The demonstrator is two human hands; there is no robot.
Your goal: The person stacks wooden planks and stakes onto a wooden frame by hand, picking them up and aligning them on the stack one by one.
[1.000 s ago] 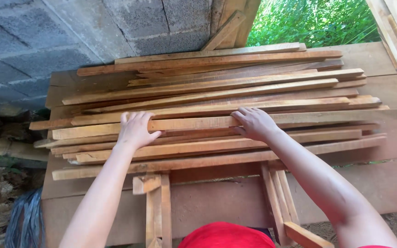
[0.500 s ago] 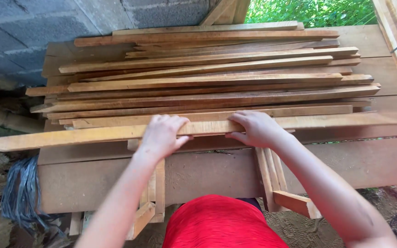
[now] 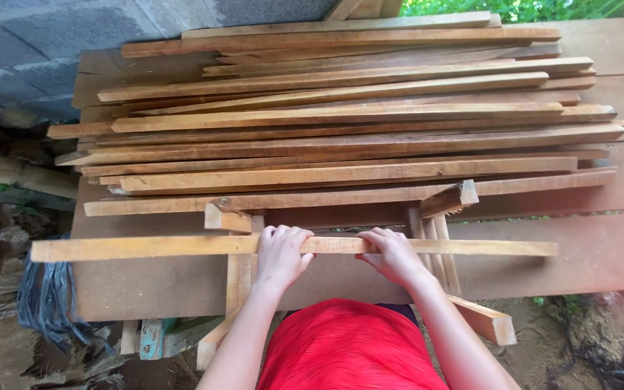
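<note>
Rough wooden workbench (image 3: 601, 253) fills your view, backed by a grey block wall (image 3: 30, 50). Nearest you, your left hand (image 3: 281, 254) and right hand (image 3: 393, 254) are both closed around one long wooden slat (image 3: 146, 248). It has come off the stack of slats (image 3: 341, 130) since a second ago and now sits clear of it at the bench's near edge. Its long axis runs left to right, level, parallel to the stack beyond.

Both arms reach forward, side by side, elbows bent a little. The left hand (image 3: 281, 254) has its fingers curled over in a closed grip. The right hand (image 3: 393, 253) is curled shut too, just beside it.
</note>
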